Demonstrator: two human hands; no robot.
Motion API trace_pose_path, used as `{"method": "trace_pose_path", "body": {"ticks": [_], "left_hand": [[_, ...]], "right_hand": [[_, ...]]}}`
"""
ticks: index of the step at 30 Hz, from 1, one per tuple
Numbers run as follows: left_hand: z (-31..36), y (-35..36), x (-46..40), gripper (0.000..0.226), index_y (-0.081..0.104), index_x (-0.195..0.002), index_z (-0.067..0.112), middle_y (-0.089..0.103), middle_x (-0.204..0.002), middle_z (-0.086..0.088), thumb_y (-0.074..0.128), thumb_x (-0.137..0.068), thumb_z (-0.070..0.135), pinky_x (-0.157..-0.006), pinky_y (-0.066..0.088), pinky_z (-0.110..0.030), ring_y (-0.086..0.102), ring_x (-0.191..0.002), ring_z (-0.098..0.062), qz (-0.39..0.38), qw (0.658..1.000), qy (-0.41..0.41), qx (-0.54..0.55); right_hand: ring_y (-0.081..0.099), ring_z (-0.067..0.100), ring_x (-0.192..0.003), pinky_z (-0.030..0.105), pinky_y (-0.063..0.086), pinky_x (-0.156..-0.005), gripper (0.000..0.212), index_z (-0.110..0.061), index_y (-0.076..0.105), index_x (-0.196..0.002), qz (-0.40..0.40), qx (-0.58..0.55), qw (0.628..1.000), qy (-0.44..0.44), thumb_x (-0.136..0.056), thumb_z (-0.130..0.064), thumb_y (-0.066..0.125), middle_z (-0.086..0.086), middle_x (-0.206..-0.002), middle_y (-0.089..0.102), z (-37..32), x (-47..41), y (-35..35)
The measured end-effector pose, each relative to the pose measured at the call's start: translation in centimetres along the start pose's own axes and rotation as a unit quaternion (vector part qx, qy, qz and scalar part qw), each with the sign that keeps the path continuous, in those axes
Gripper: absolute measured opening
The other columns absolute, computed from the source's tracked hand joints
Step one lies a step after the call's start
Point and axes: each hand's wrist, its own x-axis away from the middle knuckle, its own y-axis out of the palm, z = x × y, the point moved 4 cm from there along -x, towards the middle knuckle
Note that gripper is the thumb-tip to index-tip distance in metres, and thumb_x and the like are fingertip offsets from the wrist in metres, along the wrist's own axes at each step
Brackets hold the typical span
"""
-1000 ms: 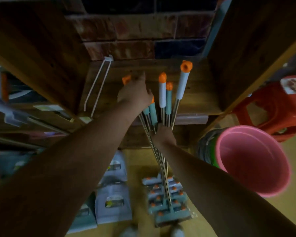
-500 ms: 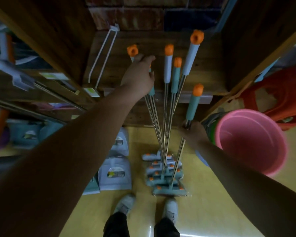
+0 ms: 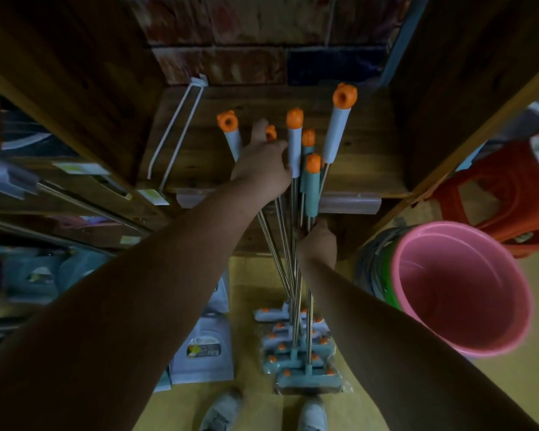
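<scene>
Several mops with steel poles and orange-capped grips stand upright against a wooden shelf (image 3: 355, 169), their teal heads (image 3: 308, 381) on the yellow floor. My left hand (image 3: 262, 166) reaches among the upper grips and lies against the pale-handled ones (image 3: 294, 150); its fingers are hidden behind the back of the hand. Lower down, my right hand (image 3: 319, 244) grips the steel pole of a teal-handled mop (image 3: 311, 185), which stands close in with the bundle.
A stack of buckets, pink one (image 3: 461, 287) on top, stands right of the mops, with a red plastic stool (image 3: 517, 194) behind. Packaged goods (image 3: 203, 353) lie on the floor at left. Wooden shelving flanks both sides. My shoes (image 3: 224, 412) are near the mop heads.
My right hand has swung the teal-handled mop from leaning out to the right back in against the bundle. My left hand stays among the upper grips.
</scene>
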Motion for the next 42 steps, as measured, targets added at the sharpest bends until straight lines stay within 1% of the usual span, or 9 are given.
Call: {"method": "trace_pose_path", "body": {"ticks": [7,12,19,22,27,32,36,39,42], "left_hand": [[-0.1,-0.4,2.2,0.055,0.039,-0.152,0.020,-0.017,-0.170,-0.004,0.056,-0.100,0.026,-0.108,0.047,-0.038,0.027,-0.153,-0.027,0.023,0.999,0.030,0.015],[-0.8,0.5,7.9,0.066,0.030,-0.156,0.015,-0.007,-0.171,-0.011,0.059,-0.098,0.026,-0.127,0.014,-0.043,-0.012,-0.157,-0.034,0.024,0.997,-0.006,0.074],[-1.1,3.0,21.7,0.066,0.040,-0.151,0.015,0.052,-0.148,-0.018,0.067,-0.091,0.009,-0.105,0.050,-0.051,0.057,-0.128,-0.036,-0.240,0.952,-0.045,0.183],[-0.6,1.9,28.7,0.084,0.037,-0.153,0.019,0.056,-0.146,-0.015,0.074,-0.080,0.037,-0.105,0.051,-0.051,0.061,-0.126,-0.029,-0.293,0.930,-0.035,0.221],[1.9,-4.2,37.3,0.087,0.031,-0.150,0.033,0.044,-0.141,0.026,0.082,-0.079,0.033,-0.106,0.042,-0.027,0.047,-0.125,0.006,-0.157,0.928,-0.073,0.330],[-1.8,-13.8,43.2,0.088,0.043,-0.137,0.026,0.055,-0.121,0.025,0.093,-0.066,0.012,-0.082,0.040,0.003,0.053,-0.110,0.012,0.049,0.922,-0.070,0.378],[-7.8,-21.7,49.3,0.054,0.059,-0.098,0.038,0.072,-0.098,0.015,0.095,-0.061,0.024,-0.076,0.053,-0.018,0.069,-0.090,-0.001,0.127,0.918,-0.071,0.368],[-13.0,-26.2,54.4,0.033,0.066,-0.087,0.020,0.074,-0.080,0.008,0.092,-0.067,0.015,-0.062,0.051,-0.011,0.067,-0.069,0.006,0.148,0.903,-0.078,0.396],[-18.5,-30.5,58.3,0.029,0.065,-0.084,0.007,0.074,-0.076,-0.002,0.090,-0.070,0.013,-0.071,0.057,-0.031,0.069,-0.074,-0.012,0.174,0.896,-0.078,0.402]], "right_hand": [[0.068,0.022,-0.077,0.044,0.061,-0.067,0.035,-0.018,0.049,-0.105,0.024,0.056,0.998,-0.007,-0.081,-0.034,0.068,0.001,-0.090,0.066,0.6,2.5,-1.9],[0.067,0.028,-0.074,0.044,0.059,-0.064,0.024,-0.019,0.066,-0.086,-0.002,0.020,1.000,-0.001,-0.076,-0.040,0.059,0.005,-0.078,0.069,3.2,8.0,-5.3],[0.059,0.014,-0.050,0.027,0.045,-0.046,0.029,-0.023,0.046,-0.056,-0.060,0.030,0.994,-0.086,-0.080,-0.024,0.062,-0.006,-0.051,0.053,0.5,18.2,-13.8],[0.052,0.010,-0.045,0.024,0.037,-0.042,0.034,-0.022,0.042,-0.053,-0.060,0.025,0.987,-0.147,-0.081,-0.025,0.061,-0.005,-0.047,0.047,-4.6,23.5,-18.3],[0.054,0.022,-0.052,0.031,0.042,-0.050,0.039,-0.022,0.040,-0.053,-0.104,0.042,0.950,-0.290,-0.084,-0.033,0.061,-0.004,-0.048,0.043,-14.6,32.6,-23.5],[0.041,0.011,-0.048,0.025,0.030,-0.045,0.043,-0.026,0.037,-0.054,-0.122,0.064,0.886,-0.442,-0.088,-0.033,0.062,-0.008,-0.048,0.037,-24.3,46.3,-25.2],[0.053,0.015,-0.054,0.029,0.041,-0.048,0.032,-0.016,0.056,-0.068,-0.125,0.073,0.842,-0.519,-0.089,-0.040,0.060,0.000,-0.056,0.054,-30.1,57.1,-23.5],[0.054,0.014,-0.053,0.022,0.034,-0.042,0.041,-0.017,0.050,-0.060,-0.103,0.048,0.817,-0.565,-0.088,-0.045,0.061,0.002,-0.051,0.051,-33.8,64.6,-20.4],[0.054,-0.001,-0.055,0.015,0.035,-0.044,0.038,-0.032,0.046,-0.057,-0.119,-0.002,0.812,-0.571,-0.083,-0.051,0.066,-0.010,-0.049,0.048,-36.9,70.9,-17.0]]}}
